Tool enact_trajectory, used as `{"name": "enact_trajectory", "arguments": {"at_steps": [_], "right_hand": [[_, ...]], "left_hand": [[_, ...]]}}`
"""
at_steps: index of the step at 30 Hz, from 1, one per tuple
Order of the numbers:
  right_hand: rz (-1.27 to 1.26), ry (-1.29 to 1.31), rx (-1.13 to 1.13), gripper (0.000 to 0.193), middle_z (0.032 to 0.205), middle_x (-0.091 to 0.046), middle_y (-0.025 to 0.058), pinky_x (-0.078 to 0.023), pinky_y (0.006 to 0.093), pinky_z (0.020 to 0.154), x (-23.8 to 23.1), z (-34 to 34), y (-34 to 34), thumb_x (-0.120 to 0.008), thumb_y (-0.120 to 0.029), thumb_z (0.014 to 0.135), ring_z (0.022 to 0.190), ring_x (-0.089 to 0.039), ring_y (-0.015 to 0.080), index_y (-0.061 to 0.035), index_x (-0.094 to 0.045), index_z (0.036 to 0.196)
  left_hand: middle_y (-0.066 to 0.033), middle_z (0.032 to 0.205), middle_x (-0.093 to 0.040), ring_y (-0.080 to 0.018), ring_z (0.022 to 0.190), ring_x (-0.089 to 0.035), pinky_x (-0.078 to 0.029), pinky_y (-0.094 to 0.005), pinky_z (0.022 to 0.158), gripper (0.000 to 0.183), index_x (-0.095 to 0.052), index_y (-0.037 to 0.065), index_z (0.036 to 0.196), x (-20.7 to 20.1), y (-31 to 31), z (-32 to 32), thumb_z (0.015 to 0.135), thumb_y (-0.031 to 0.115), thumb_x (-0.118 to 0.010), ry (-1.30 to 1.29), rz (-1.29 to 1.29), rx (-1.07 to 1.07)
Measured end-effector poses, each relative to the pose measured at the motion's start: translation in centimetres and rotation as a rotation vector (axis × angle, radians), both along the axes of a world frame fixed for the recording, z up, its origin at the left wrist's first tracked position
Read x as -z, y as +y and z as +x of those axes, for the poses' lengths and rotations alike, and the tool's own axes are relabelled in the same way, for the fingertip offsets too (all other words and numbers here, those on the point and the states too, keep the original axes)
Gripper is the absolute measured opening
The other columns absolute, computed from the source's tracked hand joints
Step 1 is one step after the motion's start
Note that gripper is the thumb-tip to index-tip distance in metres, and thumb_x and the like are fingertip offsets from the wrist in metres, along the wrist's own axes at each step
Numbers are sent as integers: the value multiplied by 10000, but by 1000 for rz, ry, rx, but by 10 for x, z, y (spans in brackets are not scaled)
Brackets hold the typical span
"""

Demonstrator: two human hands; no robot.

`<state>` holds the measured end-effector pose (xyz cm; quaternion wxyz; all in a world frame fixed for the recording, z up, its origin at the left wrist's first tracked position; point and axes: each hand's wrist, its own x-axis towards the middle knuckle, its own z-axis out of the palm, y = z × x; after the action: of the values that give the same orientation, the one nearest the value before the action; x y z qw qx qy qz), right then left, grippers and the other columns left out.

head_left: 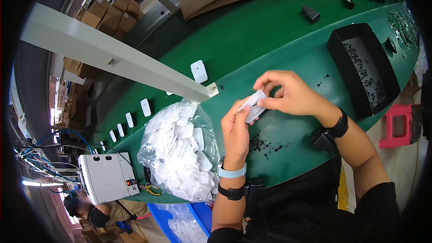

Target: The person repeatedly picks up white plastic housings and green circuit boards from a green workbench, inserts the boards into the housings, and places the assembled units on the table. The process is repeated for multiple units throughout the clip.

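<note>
Over the green work table [310,72] my left hand [235,128] grips a small white plastic cover [254,113], which is tilted upward. Its thumb and fingers close around the lower edge. My right hand [288,93] pinches the cover's upper part between thumb and fingers; what lies between the two hands is partly hidden. Just below them, small black screws [265,144] lie scattered on the table. Left of my left wrist stands a clear plastic bag [180,153] full of similar white covers.
A black box [335,49] of small black parts stands at right, near a pile of small clear pieces [402,29]. White covers [198,71] line the far green strip. A white post [121,58] crosses the left. A grey-white machine [108,175] and pink stool [396,126] flank the table.
</note>
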<state>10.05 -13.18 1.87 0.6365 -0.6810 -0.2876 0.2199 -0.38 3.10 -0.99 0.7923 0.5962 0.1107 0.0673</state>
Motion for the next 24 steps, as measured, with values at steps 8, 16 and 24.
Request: {"name": "enact_trajectory", "arguments": {"at_steps": [8, 16, 24], "right_hand": [[100, 206, -114, 202, 881, -675, 78, -562, 241, 576, 12, 2, -3, -743, -35, 865, 743, -643, 93, 39, -630, 1015], [137, -143, 54, 203, 906, -714, 17, -526, 292, 698, 0, 36, -3, -801, -196, 863, 776, -649, 98, -48, -675, 922], [-1202, -430, 887, 545, 1364, -498, 184, -450, 545, 1032, 5, 168, -35, -699, -143, 839, 1279, -508, 422, -47, -466, 1322]], "left_hand": [[-42, 949, -681, -74, 784, -556, -429, -223, 701, 246, -680, -53, 1147, 0, -7, -1, 952, 65, -587, 8, -1, -17], [-26, 911, -691, -70, 761, -588, -478, -213, 692, 191, -709, -52, 1084, 6, -3, 4, 940, 39, -621, -43, 100, -134], [-62, 907, -691, -87, 721, -561, -406, -219, 620, 206, -696, -42, 1099, 4, 3, 4, 939, 82, -655, -139, -196, -154]]}}
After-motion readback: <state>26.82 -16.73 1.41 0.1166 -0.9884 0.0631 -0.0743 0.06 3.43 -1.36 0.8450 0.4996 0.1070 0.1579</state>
